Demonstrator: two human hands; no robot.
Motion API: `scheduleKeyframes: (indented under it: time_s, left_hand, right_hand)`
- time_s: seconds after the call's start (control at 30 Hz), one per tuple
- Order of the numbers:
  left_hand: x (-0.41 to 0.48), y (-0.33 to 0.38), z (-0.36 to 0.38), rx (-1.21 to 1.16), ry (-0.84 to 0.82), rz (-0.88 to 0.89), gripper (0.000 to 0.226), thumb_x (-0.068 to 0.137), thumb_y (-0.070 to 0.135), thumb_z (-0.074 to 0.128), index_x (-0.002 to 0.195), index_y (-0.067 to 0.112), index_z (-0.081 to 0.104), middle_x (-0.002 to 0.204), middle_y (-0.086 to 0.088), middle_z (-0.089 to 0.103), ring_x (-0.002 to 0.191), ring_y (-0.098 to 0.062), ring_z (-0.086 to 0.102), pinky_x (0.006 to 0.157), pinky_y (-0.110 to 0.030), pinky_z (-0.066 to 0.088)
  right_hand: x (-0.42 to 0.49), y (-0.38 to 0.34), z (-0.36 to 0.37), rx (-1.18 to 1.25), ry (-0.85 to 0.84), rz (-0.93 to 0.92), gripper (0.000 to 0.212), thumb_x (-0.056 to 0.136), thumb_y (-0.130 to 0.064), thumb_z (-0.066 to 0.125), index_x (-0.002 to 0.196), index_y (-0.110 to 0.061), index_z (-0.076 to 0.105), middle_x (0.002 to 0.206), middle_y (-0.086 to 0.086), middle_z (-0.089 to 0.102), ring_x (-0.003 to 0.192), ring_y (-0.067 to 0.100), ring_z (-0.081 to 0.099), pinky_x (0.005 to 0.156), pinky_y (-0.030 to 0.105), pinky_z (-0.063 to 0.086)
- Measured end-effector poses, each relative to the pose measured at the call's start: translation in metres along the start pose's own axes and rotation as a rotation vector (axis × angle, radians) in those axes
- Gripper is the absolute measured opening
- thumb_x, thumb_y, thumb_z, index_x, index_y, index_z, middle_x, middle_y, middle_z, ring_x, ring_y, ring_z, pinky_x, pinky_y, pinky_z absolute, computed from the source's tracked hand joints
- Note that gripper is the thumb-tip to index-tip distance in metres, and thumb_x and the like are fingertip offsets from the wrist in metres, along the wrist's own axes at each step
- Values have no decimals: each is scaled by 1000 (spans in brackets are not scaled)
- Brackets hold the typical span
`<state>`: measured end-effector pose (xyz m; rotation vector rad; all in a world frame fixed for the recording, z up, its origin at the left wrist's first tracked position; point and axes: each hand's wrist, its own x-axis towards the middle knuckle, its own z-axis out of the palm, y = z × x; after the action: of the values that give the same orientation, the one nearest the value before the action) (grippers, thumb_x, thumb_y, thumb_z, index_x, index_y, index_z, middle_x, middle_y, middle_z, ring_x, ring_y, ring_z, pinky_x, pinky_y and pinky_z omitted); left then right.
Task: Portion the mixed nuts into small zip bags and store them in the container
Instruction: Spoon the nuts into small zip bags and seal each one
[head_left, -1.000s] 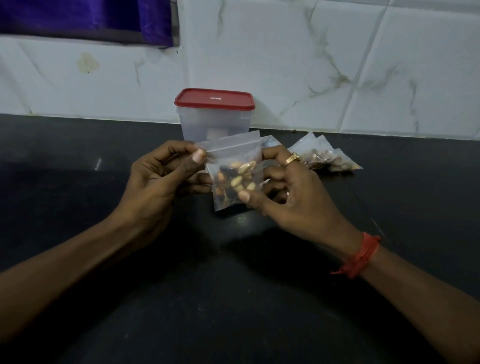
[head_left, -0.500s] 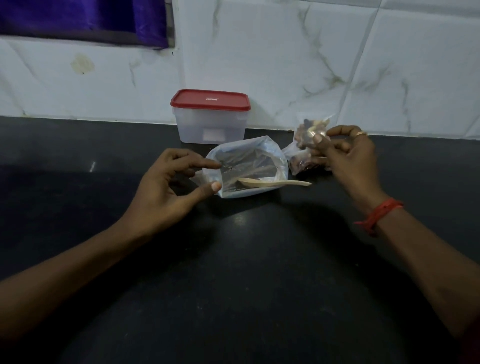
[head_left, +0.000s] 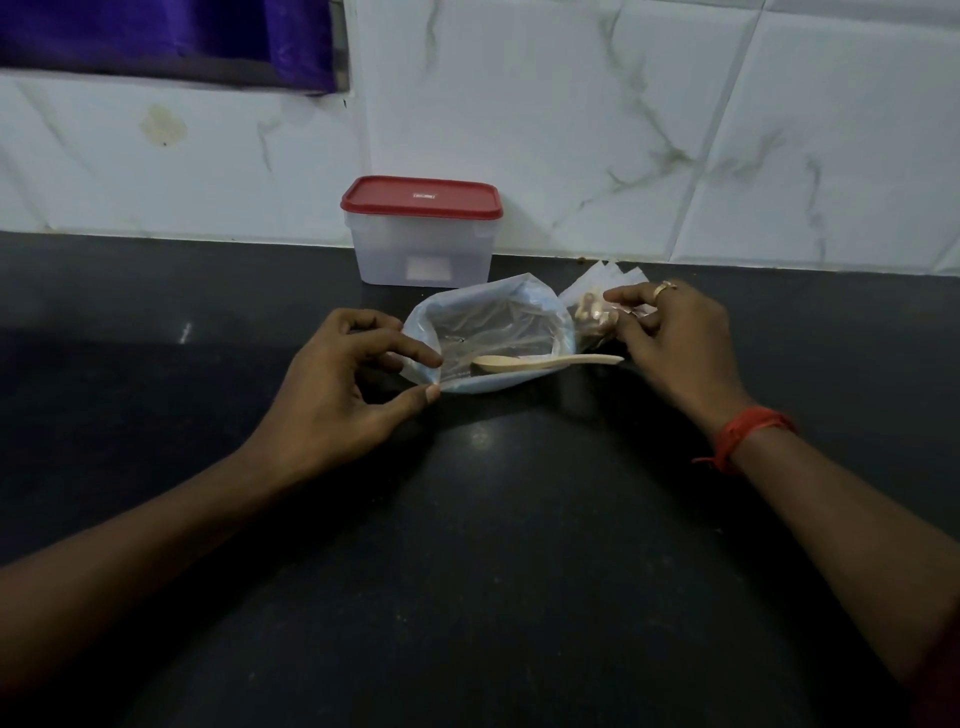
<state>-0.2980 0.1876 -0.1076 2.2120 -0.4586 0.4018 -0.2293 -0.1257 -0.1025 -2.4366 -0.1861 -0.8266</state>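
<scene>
Right hand (head_left: 670, 338) pinches a filled zip bag (head_left: 592, 318); left hand (head_left: 337, 384), open, at the big bag (head_left: 519, 306) — it might knock the spoon (head_left: 545, 361).

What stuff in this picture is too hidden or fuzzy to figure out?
- Head view: what is inside the container; its frosted wall hides it.
- Head view: how many small bags are piled; the right hand covers some.
- Head view: nuts left in the big bag; crinkled plastic and dim light blur it.
- Head view: the lid label; too small to read.
</scene>
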Motion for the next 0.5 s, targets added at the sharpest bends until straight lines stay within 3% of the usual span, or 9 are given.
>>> scheduleKeyframes:
  time_s: [0.1,0.23,0.33,0.5]
  left_hand:
    - [1,0,0,15,22,-25,29,74,35,81,101,39,71,127,11,54,99,3,64,81,-8,50]
    - [2,0,0,-12,74,-62,28,73,31,84,98,32,72,116,11,65,91,5,68,81,-13,53]
    - [3,-1,0,-44,107,-99,27,71,30,85,96,30,73,108,7,70,88,3,70,80,-16,55]
    - [4,-6,-2,-75,165,-171,30,69,31,85,95,31,71,95,6,70,78,0,69,72,-21,57]
  right_hand:
    - [1,-5,-7,49,80,-21,15,89,-34,65,102,-32,73,98,-8,67,74,14,67,83,36,55]
    - [-5,-18,-19,2,-51,-205,18,87,-51,64,89,-34,69,72,-15,66,61,-1,59,65,27,52]
    - [-13,-25,-24,-68,-183,-378,26,83,-58,63,86,-33,64,67,-16,63,58,-2,58,59,16,47]
    - [-10,-24,-26,80,-350,-465,25,76,-49,74,87,-30,61,68,-14,64,53,10,63,56,24,53]
